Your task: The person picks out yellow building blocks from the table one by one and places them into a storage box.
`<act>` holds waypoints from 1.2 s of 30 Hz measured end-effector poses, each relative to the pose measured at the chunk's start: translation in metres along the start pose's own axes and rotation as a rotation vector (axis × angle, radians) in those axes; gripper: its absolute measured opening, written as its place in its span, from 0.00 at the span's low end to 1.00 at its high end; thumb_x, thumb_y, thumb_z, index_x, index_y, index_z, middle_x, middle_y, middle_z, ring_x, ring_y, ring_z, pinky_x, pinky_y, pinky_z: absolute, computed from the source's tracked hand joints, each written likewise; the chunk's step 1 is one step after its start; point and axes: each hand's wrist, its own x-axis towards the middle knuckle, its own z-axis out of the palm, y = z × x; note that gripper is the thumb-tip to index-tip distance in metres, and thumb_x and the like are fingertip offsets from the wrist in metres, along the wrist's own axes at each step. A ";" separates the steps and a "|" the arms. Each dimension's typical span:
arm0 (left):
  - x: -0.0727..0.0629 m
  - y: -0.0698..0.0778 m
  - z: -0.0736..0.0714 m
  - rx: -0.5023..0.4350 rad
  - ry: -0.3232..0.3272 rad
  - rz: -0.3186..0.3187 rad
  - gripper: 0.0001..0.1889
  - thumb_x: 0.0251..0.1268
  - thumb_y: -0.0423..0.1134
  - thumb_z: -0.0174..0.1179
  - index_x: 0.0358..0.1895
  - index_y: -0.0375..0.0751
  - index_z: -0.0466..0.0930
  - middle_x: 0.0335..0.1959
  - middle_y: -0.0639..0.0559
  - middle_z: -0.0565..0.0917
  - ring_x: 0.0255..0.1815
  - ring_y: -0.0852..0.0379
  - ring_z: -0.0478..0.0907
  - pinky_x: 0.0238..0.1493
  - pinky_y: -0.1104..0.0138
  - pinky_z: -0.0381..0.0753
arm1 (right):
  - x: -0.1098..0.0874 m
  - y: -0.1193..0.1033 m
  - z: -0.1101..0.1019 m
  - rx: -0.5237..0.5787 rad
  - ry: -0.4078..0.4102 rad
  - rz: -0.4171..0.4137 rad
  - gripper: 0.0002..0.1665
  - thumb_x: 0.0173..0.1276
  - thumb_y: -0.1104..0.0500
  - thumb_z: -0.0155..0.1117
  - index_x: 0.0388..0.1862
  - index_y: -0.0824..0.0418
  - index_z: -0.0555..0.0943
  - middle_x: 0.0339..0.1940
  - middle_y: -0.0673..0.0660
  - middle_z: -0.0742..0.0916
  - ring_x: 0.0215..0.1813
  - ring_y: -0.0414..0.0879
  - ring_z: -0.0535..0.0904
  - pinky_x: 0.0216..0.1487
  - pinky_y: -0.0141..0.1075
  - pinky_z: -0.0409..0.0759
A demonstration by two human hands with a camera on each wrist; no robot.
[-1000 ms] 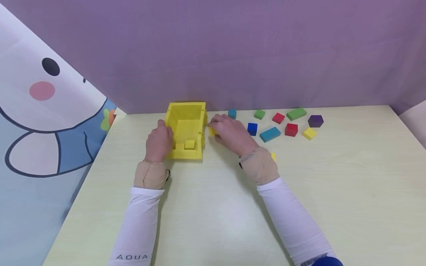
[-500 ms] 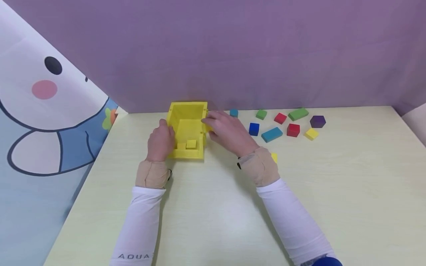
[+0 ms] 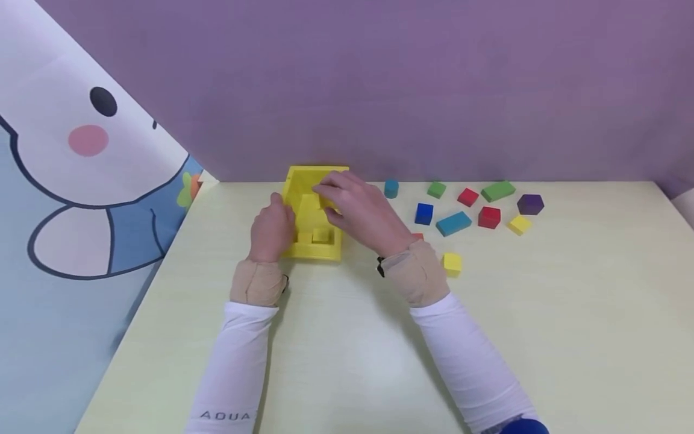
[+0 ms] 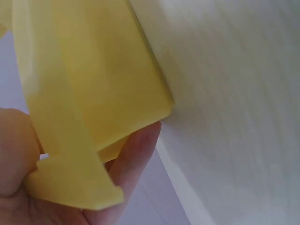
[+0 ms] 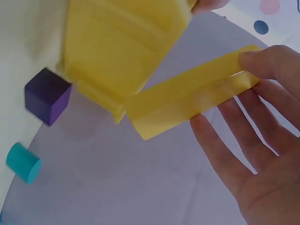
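My left hand [image 3: 273, 229] grips the left wall of an open yellow plastic box [image 3: 338, 250]; its fingers show round the wall in the left wrist view. Two small yellow blocks [image 3: 322, 235] lie inside at the near end. Over the box's right side is my right hand [image 3: 360, 208]. In the right wrist view it pinches a long yellow block [image 5: 192, 91] between thumb and fingers, with the block's far end close to the box rim. Beside the box in that view lie a purple block [image 5: 47, 96] and a teal cylinder [image 5: 22, 161].
Right of the box, several loose blocks lie on the pale table [image 3: 347, 361], among them a blue cube [image 3: 424, 213], a teal bar [image 3: 453, 223], a red cube [image 3: 489, 217] and a yellow cube [image 3: 452, 264]. A purple cloth wall [image 3: 412, 90] stands behind.
My right hand has lifted the long yellow block from the table beside the box and moved left over the box. My left hand keeps its grip on the wall. The head view has shifted slightly.
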 end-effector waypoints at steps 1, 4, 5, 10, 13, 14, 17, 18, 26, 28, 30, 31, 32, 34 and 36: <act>0.000 0.000 0.000 -0.001 0.002 -0.001 0.14 0.70 0.41 0.39 0.46 0.31 0.63 0.23 0.37 0.76 0.23 0.39 0.77 0.20 0.54 0.72 | 0.001 -0.001 0.000 0.003 0.007 -0.006 0.20 0.59 0.61 0.63 0.52 0.59 0.79 0.47 0.53 0.80 0.48 0.43 0.73 0.44 0.32 0.77; 0.001 -0.001 0.001 0.002 0.009 0.000 0.13 0.67 0.39 0.41 0.45 0.31 0.63 0.22 0.38 0.75 0.21 0.41 0.75 0.18 0.56 0.71 | 0.006 -0.004 0.002 0.008 0.032 -0.027 0.20 0.59 0.61 0.63 0.52 0.59 0.79 0.46 0.53 0.79 0.46 0.43 0.74 0.42 0.31 0.77; 0.001 -0.001 0.001 0.000 0.010 0.000 0.12 0.66 0.39 0.42 0.44 0.32 0.63 0.22 0.39 0.74 0.20 0.41 0.75 0.18 0.56 0.70 | 0.007 -0.005 0.003 0.008 0.040 -0.035 0.19 0.60 0.61 0.62 0.52 0.59 0.79 0.46 0.53 0.79 0.46 0.43 0.73 0.41 0.31 0.77; 0.001 -0.002 0.002 -0.009 0.004 0.001 0.12 0.63 0.37 0.45 0.44 0.32 0.63 0.21 0.41 0.74 0.18 0.45 0.72 0.17 0.60 0.68 | 0.014 -0.011 0.006 0.016 0.045 -0.052 0.19 0.60 0.62 0.62 0.52 0.59 0.79 0.47 0.53 0.79 0.48 0.43 0.74 0.41 0.30 0.76; 0.001 -0.002 0.002 -0.004 0.007 0.010 0.12 0.61 0.37 0.47 0.43 0.32 0.63 0.21 0.41 0.74 0.18 0.45 0.71 0.17 0.60 0.67 | 0.018 -0.013 0.008 0.014 0.022 -0.052 0.20 0.60 0.61 0.62 0.53 0.59 0.78 0.48 0.53 0.79 0.51 0.44 0.74 0.44 0.31 0.77; 0.001 -0.003 0.002 -0.004 0.009 0.017 0.12 0.60 0.37 0.47 0.43 0.32 0.63 0.21 0.41 0.74 0.18 0.45 0.71 0.17 0.60 0.67 | 0.019 -0.014 0.009 0.014 0.015 -0.052 0.20 0.60 0.61 0.62 0.53 0.59 0.78 0.49 0.53 0.79 0.52 0.44 0.74 0.45 0.31 0.77; 0.000 -0.003 0.001 -0.008 0.005 0.026 0.13 0.60 0.36 0.49 0.43 0.32 0.63 0.20 0.42 0.74 0.17 0.46 0.70 0.17 0.60 0.67 | 0.022 -0.015 0.013 0.015 0.001 -0.054 0.20 0.60 0.61 0.62 0.53 0.59 0.78 0.50 0.53 0.79 0.54 0.45 0.73 0.46 0.32 0.77; 0.000 -0.003 0.000 -0.015 -0.001 0.028 0.13 0.60 0.36 0.49 0.44 0.32 0.62 0.20 0.42 0.74 0.17 0.46 0.70 0.16 0.61 0.66 | 0.023 -0.015 0.014 0.017 0.000 -0.056 0.20 0.60 0.61 0.62 0.53 0.58 0.78 0.50 0.53 0.79 0.55 0.44 0.73 0.47 0.32 0.77; -0.001 -0.002 -0.006 -0.053 -0.099 0.030 0.15 0.61 0.34 0.47 0.48 0.31 0.59 0.20 0.43 0.72 0.16 0.50 0.67 0.15 0.64 0.64 | 0.026 -0.014 0.024 0.036 -0.022 -0.062 0.20 0.60 0.62 0.62 0.53 0.59 0.78 0.49 0.52 0.79 0.54 0.44 0.73 0.48 0.32 0.77; 0.000 -0.002 -0.009 -0.066 -0.137 0.021 0.15 0.63 0.34 0.46 0.49 0.31 0.58 0.20 0.44 0.71 0.15 0.51 0.67 0.15 0.65 0.64 | 0.027 -0.013 0.026 0.037 -0.040 -0.057 0.20 0.60 0.63 0.62 0.53 0.58 0.78 0.49 0.52 0.79 0.55 0.44 0.73 0.50 0.33 0.77; 0.000 -0.002 -0.010 -0.077 -0.161 0.008 0.16 0.63 0.34 0.47 0.50 0.31 0.57 0.21 0.43 0.71 0.16 0.51 0.67 0.15 0.65 0.64 | 0.028 -0.012 0.028 0.031 -0.061 -0.053 0.20 0.61 0.63 0.61 0.53 0.58 0.77 0.50 0.52 0.79 0.56 0.44 0.72 0.51 0.33 0.76; 0.001 -0.002 -0.011 -0.084 -0.169 0.001 0.17 0.62 0.35 0.48 0.50 0.32 0.56 0.22 0.43 0.71 0.17 0.50 0.67 0.16 0.64 0.64 | 0.028 -0.012 0.029 0.027 -0.070 -0.051 0.20 0.61 0.63 0.61 0.53 0.58 0.77 0.51 0.52 0.79 0.57 0.45 0.72 0.52 0.33 0.76; 0.001 -0.003 -0.011 -0.089 -0.175 -0.004 0.18 0.61 0.35 0.49 0.51 0.32 0.56 0.23 0.43 0.72 0.17 0.50 0.67 0.16 0.64 0.64 | 0.028 -0.012 0.031 0.021 -0.077 -0.049 0.20 0.61 0.63 0.61 0.53 0.58 0.77 0.51 0.52 0.79 0.57 0.45 0.72 0.53 0.34 0.75; 0.001 -0.003 -0.011 -0.096 -0.183 -0.008 0.21 0.59 0.35 0.52 0.52 0.33 0.55 0.24 0.42 0.73 0.19 0.48 0.68 0.18 0.64 0.65 | 0.028 -0.011 0.033 0.014 -0.092 -0.046 0.20 0.61 0.63 0.61 0.54 0.59 0.77 0.51 0.53 0.79 0.57 0.45 0.72 0.54 0.34 0.75; 0.001 -0.003 -0.011 -0.099 -0.185 -0.009 0.24 0.56 0.34 0.54 0.53 0.33 0.54 0.26 0.41 0.74 0.20 0.47 0.68 0.19 0.63 0.65 | 0.029 -0.010 0.036 0.009 -0.107 -0.043 0.20 0.61 0.63 0.62 0.54 0.59 0.77 0.51 0.53 0.79 0.57 0.46 0.72 0.55 0.33 0.74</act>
